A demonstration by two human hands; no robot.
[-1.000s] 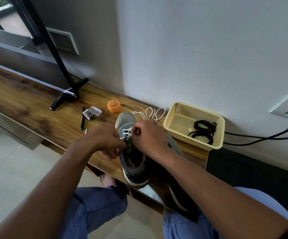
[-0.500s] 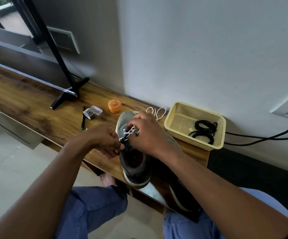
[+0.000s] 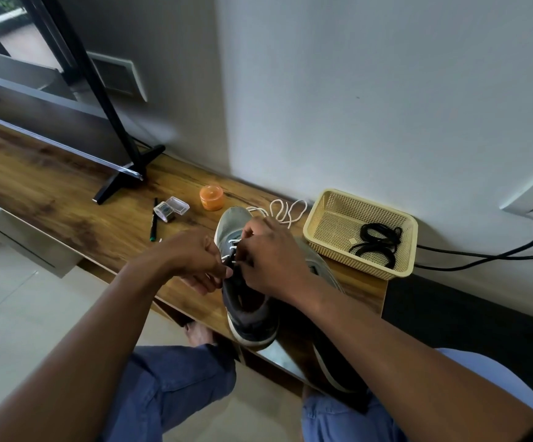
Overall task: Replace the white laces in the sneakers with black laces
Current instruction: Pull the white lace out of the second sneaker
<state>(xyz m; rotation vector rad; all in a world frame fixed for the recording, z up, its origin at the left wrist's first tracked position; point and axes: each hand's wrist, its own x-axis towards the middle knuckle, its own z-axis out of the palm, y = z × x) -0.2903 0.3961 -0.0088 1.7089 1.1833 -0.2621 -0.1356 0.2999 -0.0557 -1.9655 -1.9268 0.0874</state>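
Note:
A grey sneaker stands on the wooden shelf, toe towards the wall. Its white lace trails in loops past the toe. My left hand holds the sneaker's left side at the eyelets, fingers curled. My right hand pinches the white lace over the tongue. A second sneaker lies mostly hidden under my right forearm. Black laces lie coiled in a yellow basket to the right.
An orange jar, a small clear box and a dark pen lie left of the sneaker. A black stand foot rests further left. Black cables run along the wall at right.
My right hand moved forward over the eyelets and back a little, working the white lace. The left hand stayed at the sneaker's side.

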